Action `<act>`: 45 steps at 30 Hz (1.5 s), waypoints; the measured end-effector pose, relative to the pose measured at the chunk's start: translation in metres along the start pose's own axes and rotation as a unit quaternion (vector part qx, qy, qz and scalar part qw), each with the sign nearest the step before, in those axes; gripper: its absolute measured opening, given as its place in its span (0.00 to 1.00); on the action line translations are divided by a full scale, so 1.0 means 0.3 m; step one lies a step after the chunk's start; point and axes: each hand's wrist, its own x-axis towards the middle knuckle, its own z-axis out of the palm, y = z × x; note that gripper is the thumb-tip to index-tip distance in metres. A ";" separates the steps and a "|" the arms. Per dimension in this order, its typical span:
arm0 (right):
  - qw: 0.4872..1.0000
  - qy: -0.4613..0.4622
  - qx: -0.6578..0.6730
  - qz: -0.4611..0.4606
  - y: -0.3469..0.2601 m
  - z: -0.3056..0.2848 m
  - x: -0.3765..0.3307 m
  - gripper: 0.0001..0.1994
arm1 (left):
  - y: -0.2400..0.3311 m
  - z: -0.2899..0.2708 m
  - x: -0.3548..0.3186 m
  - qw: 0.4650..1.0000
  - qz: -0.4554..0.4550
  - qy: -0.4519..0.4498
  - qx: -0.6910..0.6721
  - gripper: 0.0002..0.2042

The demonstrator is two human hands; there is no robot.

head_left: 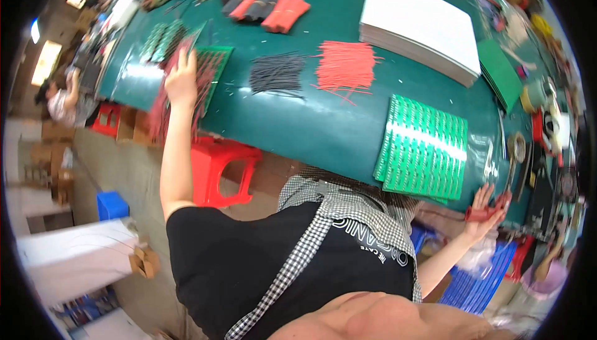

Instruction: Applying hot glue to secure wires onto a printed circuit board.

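Note:
At the left, my left hand (181, 82) is closed on the edge of a green circuit board (198, 36), blurred by motion. Beneath it lies another green board (225, 55) covered with red wires (207, 82), whose ends hang over the table edge. Small green boards (163, 41) lie just beyond. Far to the right, my right hand (484, 222) rests at the table's near edge with fingers stretched out. Across it runs a red-brown band-like thing (480, 214); whether it is worn or held I cannot tell. A stack of green circuit board panels (424, 147) is nearest to it.
Loose black wires (277, 74) and red wires (346, 65) lie mid-table, with bundled red and black wires (286, 15) behind. A white-topped stack (420, 26) stands at the back right. A red stool (224, 169) stands below the near edge. Another person (62, 101) sits far left.

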 end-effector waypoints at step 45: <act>0.998 0.045 0.004 -0.054 0.031 0.080 -0.060 0.30 | 0.813 -0.423 0.110 0.307 -0.029 -0.277 -0.910 0.07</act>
